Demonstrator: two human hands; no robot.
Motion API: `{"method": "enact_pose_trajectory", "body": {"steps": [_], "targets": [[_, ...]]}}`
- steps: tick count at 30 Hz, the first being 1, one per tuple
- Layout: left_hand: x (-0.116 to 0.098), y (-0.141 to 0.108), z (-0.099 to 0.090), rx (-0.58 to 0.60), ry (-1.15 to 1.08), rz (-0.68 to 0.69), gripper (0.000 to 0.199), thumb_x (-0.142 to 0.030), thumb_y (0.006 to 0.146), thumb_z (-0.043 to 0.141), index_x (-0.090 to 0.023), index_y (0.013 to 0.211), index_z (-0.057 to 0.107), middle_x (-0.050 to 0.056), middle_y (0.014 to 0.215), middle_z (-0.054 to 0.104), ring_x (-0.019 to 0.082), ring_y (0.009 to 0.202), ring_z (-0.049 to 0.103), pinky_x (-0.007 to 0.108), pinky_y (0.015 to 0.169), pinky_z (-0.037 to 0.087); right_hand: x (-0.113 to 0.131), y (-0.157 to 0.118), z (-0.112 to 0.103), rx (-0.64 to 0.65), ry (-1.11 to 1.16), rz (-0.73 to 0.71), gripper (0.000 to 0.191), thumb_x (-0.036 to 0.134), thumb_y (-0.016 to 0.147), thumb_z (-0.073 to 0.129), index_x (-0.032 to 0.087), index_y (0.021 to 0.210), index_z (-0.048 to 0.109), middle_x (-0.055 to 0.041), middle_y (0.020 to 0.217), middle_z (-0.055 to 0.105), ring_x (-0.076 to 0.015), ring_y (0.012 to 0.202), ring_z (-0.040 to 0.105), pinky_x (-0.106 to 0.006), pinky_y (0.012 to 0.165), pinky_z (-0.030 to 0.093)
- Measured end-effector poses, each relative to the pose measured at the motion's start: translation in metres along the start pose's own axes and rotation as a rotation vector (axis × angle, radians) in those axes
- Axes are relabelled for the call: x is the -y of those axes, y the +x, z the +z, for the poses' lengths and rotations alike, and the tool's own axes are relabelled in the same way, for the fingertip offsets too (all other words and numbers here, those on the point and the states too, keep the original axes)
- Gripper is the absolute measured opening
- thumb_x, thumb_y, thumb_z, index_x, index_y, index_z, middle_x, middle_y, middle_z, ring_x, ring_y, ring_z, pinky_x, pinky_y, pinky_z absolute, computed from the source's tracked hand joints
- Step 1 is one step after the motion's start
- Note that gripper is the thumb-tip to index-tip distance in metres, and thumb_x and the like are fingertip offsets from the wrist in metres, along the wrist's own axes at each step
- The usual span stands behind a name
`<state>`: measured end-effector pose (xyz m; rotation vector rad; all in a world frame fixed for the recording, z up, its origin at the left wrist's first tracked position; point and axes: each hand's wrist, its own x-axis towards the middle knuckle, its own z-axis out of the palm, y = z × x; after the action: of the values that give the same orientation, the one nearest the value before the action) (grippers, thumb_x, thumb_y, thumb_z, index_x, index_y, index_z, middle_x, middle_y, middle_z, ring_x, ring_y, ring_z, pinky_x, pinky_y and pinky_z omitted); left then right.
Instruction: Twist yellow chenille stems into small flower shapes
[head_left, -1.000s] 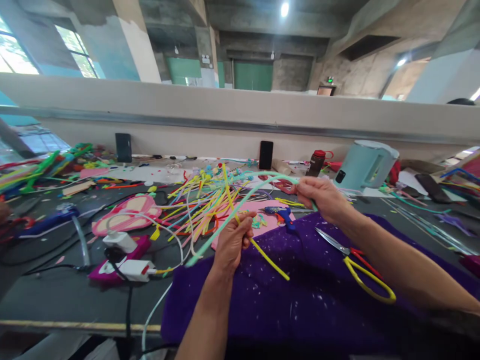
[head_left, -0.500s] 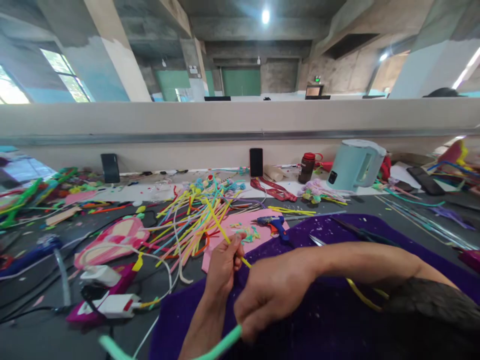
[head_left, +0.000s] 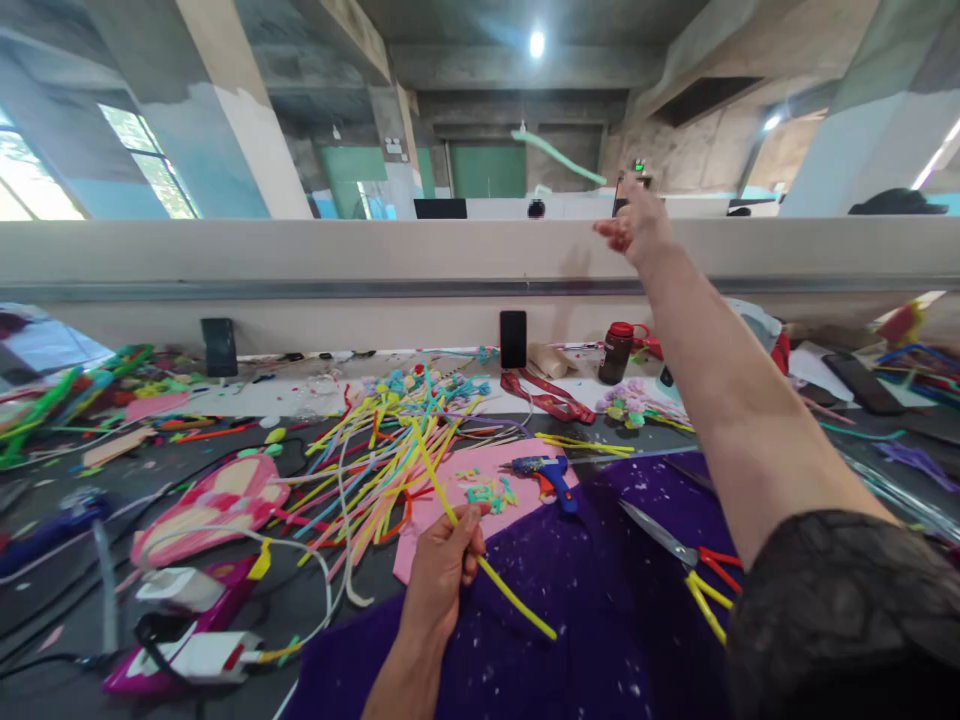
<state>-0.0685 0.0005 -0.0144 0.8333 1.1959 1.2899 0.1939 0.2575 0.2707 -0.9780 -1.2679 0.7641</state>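
Note:
My left hand (head_left: 448, 560) is closed around a yellow pipe cleaner (head_left: 517, 600), which slants down to the right over the purple cloth (head_left: 525, 670). Stretched far forward and up, my right hand (head_left: 634, 222) has its fingers apart above the partition, slightly blurred. A mint-green pipe cleaner (head_left: 559, 157) is in the air just beyond its fingertips, apart from them. Beyond my left hand, a blue hot glue gun (head_left: 546, 474) and small cut pieces (head_left: 493, 495) lie on a pink sheet (head_left: 457, 465). Scissors (head_left: 664, 535) with red handles rest on the cloth below my right forearm.
A pile of coloured pipe cleaners (head_left: 397, 440) spreads left of the pink sheet. Power strip (head_left: 180, 625) and cables lie at left. A phone (head_left: 513, 340), a brown bottle (head_left: 617, 352) and a partly hidden kettle (head_left: 757, 320) stand before the low partition (head_left: 337, 255).
My right hand has swung from beside my left hand up and forward, letting go of the green pipe cleaner, now in the air. My left hand still holds the yellow one. The scissors are uncovered.

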Motion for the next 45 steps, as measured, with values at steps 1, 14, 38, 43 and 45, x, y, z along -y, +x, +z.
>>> {"method": "enact_pose_trajectory", "body": {"steps": [1,14,38,43,45], "targets": [[0.001,0.0,0.0,-0.002,0.005,-0.006,0.036,-0.043,0.066,0.063,-0.013,0.085,0.059,-0.006,0.049,0.046,0.002,0.033,0.031,0.014,0.031,0.02,-0.012,-0.016,0.006,0.025,0.009,0.034,0.045,0.05,0.088,0.023,0.01,0.092,0.044,-0.0068,0.066,0.056,-0.0064,0.045,0.046,-0.014,0.037,0.026],[0.002,-0.007,0.008,0.28,-0.064,-0.054,0.033,-0.043,0.074,0.055,-0.012,0.082,0.06,-0.006,0.045,0.045,0.002,0.031,0.031,0.014,0.031,0.018,-0.084,-0.316,0.022,1.092,-0.12,0.087,0.022,0.031,0.078,0.051,0.016,0.09,0.062,0.0011,0.066,0.059,-0.0065,0.047,0.05,-0.018,0.043,0.039],[0.02,-0.015,0.027,0.49,0.084,-0.157,0.032,-0.04,0.073,0.058,-0.011,0.088,0.062,-0.001,0.058,0.055,0.003,0.038,0.044,0.014,0.032,0.027,-0.165,-0.32,0.026,0.413,0.218,0.392,0.024,0.038,0.069,0.057,0.014,0.067,0.056,0.0053,0.05,0.044,-0.0031,0.036,0.03,-0.019,0.035,0.015],[0.014,-0.007,0.019,0.223,-0.097,-0.013,0.031,-0.037,0.069,0.062,-0.012,0.088,0.062,-0.004,0.057,0.051,0.002,0.039,0.042,0.012,0.033,0.027,-0.15,-0.345,0.022,0.689,-0.149,0.235,0.029,0.041,0.075,0.05,0.014,0.066,0.058,0.0014,0.056,0.053,-0.0062,0.043,0.042,-0.019,0.042,0.028],[0.011,-0.005,0.016,0.13,-0.133,0.067,0.031,-0.036,0.068,0.063,-0.013,0.089,0.061,-0.004,0.057,0.052,0.002,0.039,0.042,0.012,0.033,0.028,-0.144,-0.362,0.02,0.737,-0.28,0.073,0.027,0.038,0.078,0.048,0.015,0.069,0.06,0.0008,0.061,0.055,-0.0077,0.051,0.047,-0.019,0.047,0.031]]}}
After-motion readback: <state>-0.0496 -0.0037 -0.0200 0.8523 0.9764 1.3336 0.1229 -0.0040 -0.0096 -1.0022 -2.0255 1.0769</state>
